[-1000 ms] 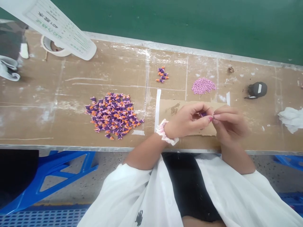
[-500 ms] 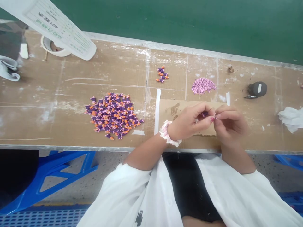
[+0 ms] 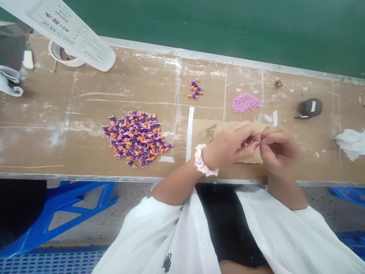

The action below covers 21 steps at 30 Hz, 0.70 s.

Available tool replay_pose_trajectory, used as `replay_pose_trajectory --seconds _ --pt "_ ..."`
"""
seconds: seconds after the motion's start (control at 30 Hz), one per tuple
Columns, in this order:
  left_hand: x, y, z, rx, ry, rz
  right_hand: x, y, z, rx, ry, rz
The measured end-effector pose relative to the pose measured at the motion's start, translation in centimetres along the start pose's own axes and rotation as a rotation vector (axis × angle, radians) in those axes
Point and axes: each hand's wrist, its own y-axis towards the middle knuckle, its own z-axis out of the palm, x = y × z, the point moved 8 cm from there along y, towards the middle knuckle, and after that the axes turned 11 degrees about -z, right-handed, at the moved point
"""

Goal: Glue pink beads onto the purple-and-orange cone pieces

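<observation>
My left hand [image 3: 230, 146], a frilly band at its wrist, is closed in a pinch over the cardboard sheet [image 3: 199, 131]. Between its fingers a small dark purple piece shows, mostly hidden. The fingertips of my right hand [image 3: 278, 150] meet those of the left, pinched on something too tiny to make out. Beyond the hands lies a heap of tiny pink beads [image 3: 245, 103]. To the left spreads a large pile of small purple, orange and pink cone-shaped pieces [image 3: 137, 139], and a few similar pieces [image 3: 195, 90] lie farther back.
A dark round object with a white label [image 3: 313, 107] and a crumpled white tissue [image 3: 352, 142] lie at the right. A roll of tape [image 3: 55, 53] and a white printed plastic container [image 3: 74, 34] occupy the back left. White tape strips [image 3: 189, 133] edge the sheet.
Both hands stay together at nearly the same place, with only slight finger shifts. The purple piece in my left hand is more covered now. The piles look the same.
</observation>
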Motion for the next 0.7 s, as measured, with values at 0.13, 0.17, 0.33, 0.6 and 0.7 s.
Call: replay_pose_trajectory --seconds 0.13,0.17,0.33,0.6,0.7 --pt "-0.1 -0.1 0.0 -0.006 0.051 0.03 -0.5 0.0 0.1 0.056 0.023 0.064" --pt "-0.1 -0.1 0.0 -0.009 0.06 0.037 -0.6 0.0 0.2 0.068 0.02 0.072" --pt "0.0 0.0 -0.2 -0.009 0.146 0.039 -1.0 0.1 0.1 0.067 0.01 0.127" --pt "0.0 -0.1 0.0 0.011 0.159 0.058 -1.2 0.2 0.2 0.059 0.045 0.184" --pt "0.5 0.0 -0.2 0.007 0.068 0.024 -1.3 0.3 -0.1 0.046 0.09 0.158"
